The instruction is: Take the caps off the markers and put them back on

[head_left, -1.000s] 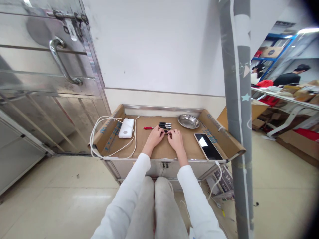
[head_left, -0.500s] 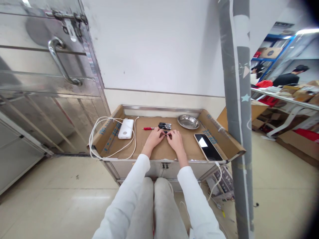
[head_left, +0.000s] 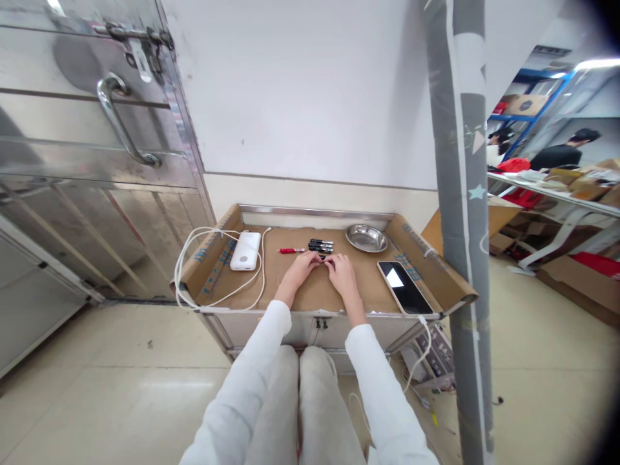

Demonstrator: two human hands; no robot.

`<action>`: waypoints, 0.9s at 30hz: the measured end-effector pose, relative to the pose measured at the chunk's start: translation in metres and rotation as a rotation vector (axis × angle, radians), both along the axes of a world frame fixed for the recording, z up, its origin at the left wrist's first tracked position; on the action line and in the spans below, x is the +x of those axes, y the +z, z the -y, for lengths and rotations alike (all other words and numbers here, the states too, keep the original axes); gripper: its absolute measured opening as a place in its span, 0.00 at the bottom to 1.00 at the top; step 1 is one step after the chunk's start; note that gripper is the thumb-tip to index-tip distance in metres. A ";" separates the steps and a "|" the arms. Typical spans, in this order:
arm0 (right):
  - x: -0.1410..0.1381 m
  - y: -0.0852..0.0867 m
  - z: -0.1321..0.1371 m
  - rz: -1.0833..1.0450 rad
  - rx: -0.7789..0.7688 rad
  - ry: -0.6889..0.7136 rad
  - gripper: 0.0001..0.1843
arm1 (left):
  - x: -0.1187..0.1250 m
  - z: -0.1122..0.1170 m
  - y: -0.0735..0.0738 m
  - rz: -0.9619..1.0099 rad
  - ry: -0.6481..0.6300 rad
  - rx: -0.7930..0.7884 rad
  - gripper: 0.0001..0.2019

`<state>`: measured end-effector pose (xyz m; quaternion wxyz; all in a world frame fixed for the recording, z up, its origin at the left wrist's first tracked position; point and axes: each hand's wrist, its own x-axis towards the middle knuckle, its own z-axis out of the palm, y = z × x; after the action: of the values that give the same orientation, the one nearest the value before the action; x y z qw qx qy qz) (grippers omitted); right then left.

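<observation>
My left hand [head_left: 303,267] and my right hand [head_left: 341,271] meet fingertip to fingertip over the cardboard-lined top [head_left: 314,298]. Between their pinched fingers runs a short dark length of a black pen [head_left: 322,258], mostly covered by the fingers. Just beyond them several black pens [head_left: 320,246] lie side by side, pointing left to right. To the left of these, a red pen [head_left: 292,250] rests by itself, close to the left fingertips.
A white power bank [head_left: 245,250] with a looped white cable [head_left: 263,265] lies at left. Toward the back right stands a round metal bowl [head_left: 367,237]; in front of it is a phone [head_left: 404,287] with a cable. Raised cardboard sides border the top. A wrapped pillar [head_left: 467,226] rises at right.
Both hands keep nearly the same place and pinch. The left fingers have drawn back slightly from the red pen, so more of its right end shows.
</observation>
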<state>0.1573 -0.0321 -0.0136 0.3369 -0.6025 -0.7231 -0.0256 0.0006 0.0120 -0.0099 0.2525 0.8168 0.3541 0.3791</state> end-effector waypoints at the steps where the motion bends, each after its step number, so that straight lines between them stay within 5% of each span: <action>1: 0.000 0.000 0.000 -0.004 0.002 -0.008 0.12 | 0.000 0.001 0.000 0.006 -0.002 -0.007 0.06; 27: 0.000 -0.004 -0.001 0.011 0.014 -0.078 0.12 | 0.000 0.003 0.003 -0.012 0.029 0.011 0.07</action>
<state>0.1577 -0.0306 -0.0175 0.3359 -0.6275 -0.7008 -0.0470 0.0011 0.0093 -0.0070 0.2404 0.8153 0.3651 0.3799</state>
